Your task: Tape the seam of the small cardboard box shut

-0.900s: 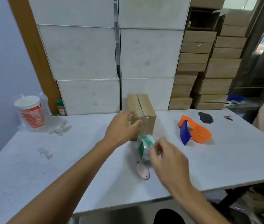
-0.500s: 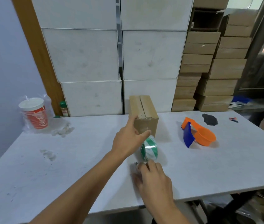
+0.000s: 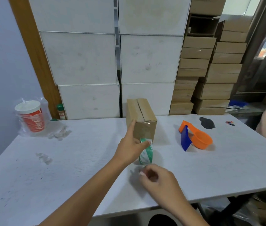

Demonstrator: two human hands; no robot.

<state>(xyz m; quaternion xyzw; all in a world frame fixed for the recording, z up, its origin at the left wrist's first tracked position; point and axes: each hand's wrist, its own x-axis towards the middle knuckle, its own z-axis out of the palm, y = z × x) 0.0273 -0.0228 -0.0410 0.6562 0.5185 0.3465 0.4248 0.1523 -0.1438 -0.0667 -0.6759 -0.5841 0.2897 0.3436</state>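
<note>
Head: left hand point(image 3: 129, 149) gripping tape roll point(image 3: 146, 154)

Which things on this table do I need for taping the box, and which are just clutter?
For the job:
- small cardboard box
- green-and-white tape roll, held by the left hand
- right hand, close to the roll

Lying about:
- red cup
- orange scoop
- blue piece
- spice bottle

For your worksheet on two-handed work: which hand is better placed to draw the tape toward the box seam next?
Probably the left hand: it already grips the tape roll beside the box. The right hand sits nearer, apparently pinching something small.
</note>
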